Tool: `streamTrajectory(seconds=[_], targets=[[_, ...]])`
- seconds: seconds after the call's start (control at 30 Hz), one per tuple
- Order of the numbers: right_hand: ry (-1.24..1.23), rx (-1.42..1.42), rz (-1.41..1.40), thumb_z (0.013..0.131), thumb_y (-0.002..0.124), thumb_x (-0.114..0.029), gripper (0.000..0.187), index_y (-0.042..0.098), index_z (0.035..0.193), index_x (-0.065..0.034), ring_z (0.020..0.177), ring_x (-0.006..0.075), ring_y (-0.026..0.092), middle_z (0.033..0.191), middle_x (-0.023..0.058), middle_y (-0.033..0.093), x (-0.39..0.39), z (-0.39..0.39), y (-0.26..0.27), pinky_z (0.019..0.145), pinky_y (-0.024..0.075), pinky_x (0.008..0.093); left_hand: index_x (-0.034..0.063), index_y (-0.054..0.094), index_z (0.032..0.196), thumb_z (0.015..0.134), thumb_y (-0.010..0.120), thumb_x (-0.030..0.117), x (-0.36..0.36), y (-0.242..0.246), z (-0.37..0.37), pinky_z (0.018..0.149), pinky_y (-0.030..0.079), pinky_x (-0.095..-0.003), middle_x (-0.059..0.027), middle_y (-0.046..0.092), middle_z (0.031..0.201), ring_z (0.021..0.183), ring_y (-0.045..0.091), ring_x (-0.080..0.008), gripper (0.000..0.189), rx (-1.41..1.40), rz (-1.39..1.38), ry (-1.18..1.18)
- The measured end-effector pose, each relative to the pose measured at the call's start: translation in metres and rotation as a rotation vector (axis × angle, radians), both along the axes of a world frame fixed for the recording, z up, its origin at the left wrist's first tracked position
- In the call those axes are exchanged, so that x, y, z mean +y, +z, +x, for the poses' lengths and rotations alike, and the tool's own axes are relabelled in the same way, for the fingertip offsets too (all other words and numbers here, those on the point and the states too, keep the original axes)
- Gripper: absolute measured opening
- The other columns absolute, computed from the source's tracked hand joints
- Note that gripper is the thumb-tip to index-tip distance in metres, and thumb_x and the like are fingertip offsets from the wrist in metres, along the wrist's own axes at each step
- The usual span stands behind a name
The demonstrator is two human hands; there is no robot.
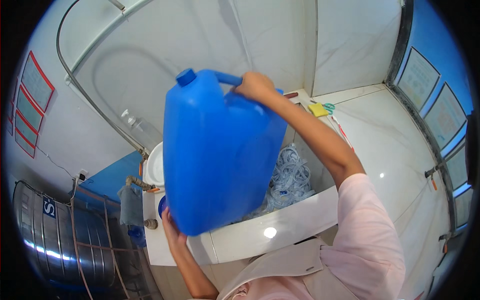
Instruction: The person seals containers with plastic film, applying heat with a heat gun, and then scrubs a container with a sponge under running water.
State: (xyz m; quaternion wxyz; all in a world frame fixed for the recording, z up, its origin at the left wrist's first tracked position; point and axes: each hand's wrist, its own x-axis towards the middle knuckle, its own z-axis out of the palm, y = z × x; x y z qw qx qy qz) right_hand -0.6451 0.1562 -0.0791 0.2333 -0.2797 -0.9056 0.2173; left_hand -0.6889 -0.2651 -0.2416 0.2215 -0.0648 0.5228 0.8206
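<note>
A large blue plastic jerrycan (221, 150), its blue screw cap (186, 77) on, is held up over the basin and the tiled ledge. My right hand (255, 86) is closed around its top handle. My left hand (173, 228) is at the can's lower left corner; its fingers are partly hidden, and a dark blue round thing (162, 206) shows just above them. Behind the can, a tangled heap of clear plastic tubing or strips (290, 180) lies in the sunken basin. The can hides much of the basin.
On the right ledge lie a yellow sponge (318, 110), green-handled scissors (329, 108) and a red-and-white toothbrush (342, 132). A clear pump bottle (144, 129) and a white bowl (155, 165) stand at left, near a tap with a grey cloth (130, 205). A steel tank (63, 240) stands lower left.
</note>
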Motion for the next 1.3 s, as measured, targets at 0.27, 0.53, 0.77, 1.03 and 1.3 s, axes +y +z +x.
streamTrajectory(seconds=[0.27,0.53,0.77,1.03,1.3], targets=[[0.015,0.176,-0.177,0.067,0.068,-0.043,0.045,0.068,0.088,-0.0033,0.086,0.0337,0.062,0.088,0.0186,0.065,0.003,-0.001,0.048,0.074,0.0484,0.0418,0.0062,0.058,0.106,0.083,0.051,0.043,-0.007,0.083,-0.02,0.077,0.049,-0.0328,-0.0084,0.06,0.099,0.091,0.058,-0.0204,0.044,0.234,-0.022,0.096],[0.081,0.242,-0.635,0.076,0.06,-0.034,0.042,0.063,0.093,0.0047,0.078,0.027,0.064,0.086,0.0189,0.065,0.065,0.02,-0.149,0.068,0.0494,0.0371,0.0021,0.051,0.117,0.084,0.047,0.048,0.018,0.078,-0.005,0.085,0.043,-0.0319,-0.0115,0.06,0.105,0.096,0.056,-0.022,0.057,0.286,-0.058,-0.012],[-0.079,0.692,-1.695,0.081,0.053,-0.019,0.032,0.059,0.099,0.0066,0.074,0.0213,0.064,0.085,0.0139,0.065,0.034,0.065,-0.325,0.065,0.0506,0.0332,0.0033,0.031,0.136,0.087,0.04,0.052,0.144,0.189,0.025,0.096,0.034,-0.0352,-0.0178,0.059,0.104,0.102,0.054,-0.0239,0.069,0.815,-0.339,-0.147],[-0.029,0.779,-2.039,0.082,0.052,-0.026,0.039,0.056,0.106,0.0045,0.079,0.0227,0.063,0.091,0.0153,0.064,-0.047,0.042,-0.327,0.068,0.0505,0.0345,-0.0036,0.036,0.131,0.09,0.042,0.044,0.26,0.247,0.088,0.093,0.036,-0.0322,-0.0202,0.059,0.102,0.101,0.054,-0.0266,0.063,1.41,-0.633,-0.321],[0.069,0.984,-1.843,0.082,0.051,-0.032,0.046,0.053,0.112,0.0024,0.084,0.024,0.063,0.097,0.0168,0.063,0.032,0.073,-0.276,0.071,0.0503,0.0358,-0.0025,0.04,0.129,0.089,0.038,0.051,0.215,0.263,0.057,0.091,0.038,-0.0326,-0.0188,0.061,0.1,0.099,0.056,-0.0247,0.066,1.322,-0.38,-0.316]])
